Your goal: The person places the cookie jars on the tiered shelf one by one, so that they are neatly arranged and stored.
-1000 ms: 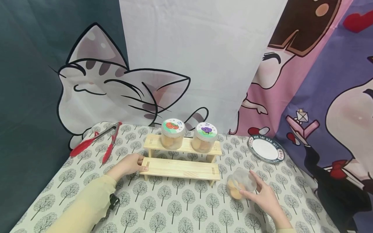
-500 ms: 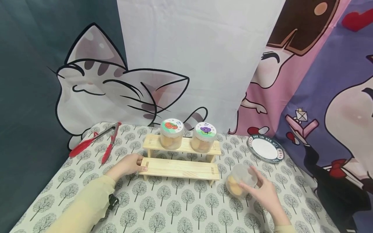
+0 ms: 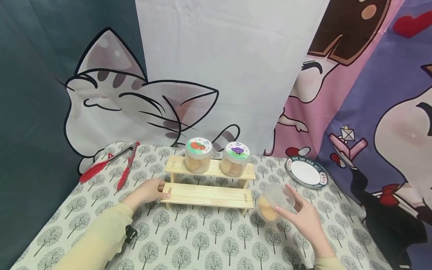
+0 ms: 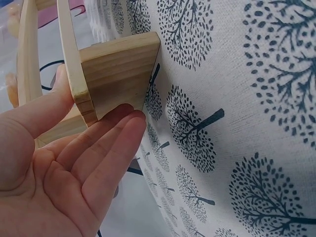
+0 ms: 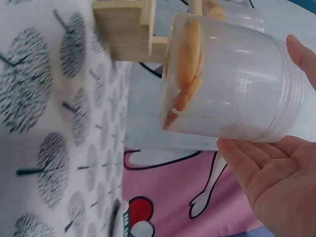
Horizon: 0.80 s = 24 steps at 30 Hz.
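My left hand [image 3: 146, 193] grips the left end of the lower board of a two-tier pale wooden rack [image 3: 206, 195]. In the left wrist view its thumb lies along the board and the fingers reach under it, by the leg [image 4: 121, 66]. My right hand [image 3: 303, 217] holds a clear plastic jar [image 3: 275, 197] near its mouth, just right of the rack. Yellow-brown round cookies [image 5: 189, 54] lie at the jar's bottom. In the right wrist view the jar is off the tablecloth, and no printed lid shows on it.
On the upper board stand two lidded jars, one with a tomato-like picture [image 3: 198, 156] and one with a purple picture [image 3: 235, 160]. Red-handled tongs [image 3: 125, 176] lie at the left. A dark-rimmed plate [image 3: 307, 172] lies at the back right. A printed curtain hangs behind.
My right hand has raised the jar off the table and moved it slightly left and toward the rack. The left hand keeps its hold on the rack.
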### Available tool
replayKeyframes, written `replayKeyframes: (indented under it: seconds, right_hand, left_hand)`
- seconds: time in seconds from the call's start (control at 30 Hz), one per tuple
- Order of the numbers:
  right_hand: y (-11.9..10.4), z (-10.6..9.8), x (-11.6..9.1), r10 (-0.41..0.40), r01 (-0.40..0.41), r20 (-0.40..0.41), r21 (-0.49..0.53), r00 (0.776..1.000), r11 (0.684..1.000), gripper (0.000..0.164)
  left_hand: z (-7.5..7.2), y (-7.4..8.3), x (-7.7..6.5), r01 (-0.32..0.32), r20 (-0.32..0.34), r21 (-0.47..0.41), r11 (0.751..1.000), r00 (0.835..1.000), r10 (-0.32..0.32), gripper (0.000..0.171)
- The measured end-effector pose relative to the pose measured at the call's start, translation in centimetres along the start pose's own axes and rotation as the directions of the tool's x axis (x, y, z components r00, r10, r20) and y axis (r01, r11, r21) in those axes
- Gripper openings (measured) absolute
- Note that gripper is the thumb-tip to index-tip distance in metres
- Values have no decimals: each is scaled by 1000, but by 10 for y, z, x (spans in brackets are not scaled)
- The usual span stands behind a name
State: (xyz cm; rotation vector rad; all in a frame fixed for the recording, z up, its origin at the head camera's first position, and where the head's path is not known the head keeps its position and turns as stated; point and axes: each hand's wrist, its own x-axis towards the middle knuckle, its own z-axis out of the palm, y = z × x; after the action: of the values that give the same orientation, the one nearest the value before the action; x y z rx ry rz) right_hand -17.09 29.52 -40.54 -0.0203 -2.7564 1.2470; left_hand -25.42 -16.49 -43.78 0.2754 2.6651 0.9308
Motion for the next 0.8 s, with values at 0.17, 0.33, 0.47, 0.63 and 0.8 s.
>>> replayKeyframes:
  seconds: [0.17,0.33,0.47,0.63,0.8]
  right_hand:
    - [-11,7,3,-46,46,1,18,999,999,90]
    - [-22,15,4,-68,68,2,31,998,997,90]
    - [-30,23,8,-66,65,21,43,998,997,92]
    - [-38,35,13,-88,85,37,74,995,994,91]
    - [-47,47,16,-117,112,43,108,992,988,90]
  left_hand:
    - [-1,0,0,1,1,-4,1000,1000,-1,44]
    - [0,-2,0,1,-3,7,1000,1000,-1,45]
    - [1,-3,0,4,-1,4,1000,1000,-4,46]
    - [2,-3,2,17,1,-2,1000,1000,-17,46]
    - [1,-3,2,5,1,6,1000,1000,-5,45]
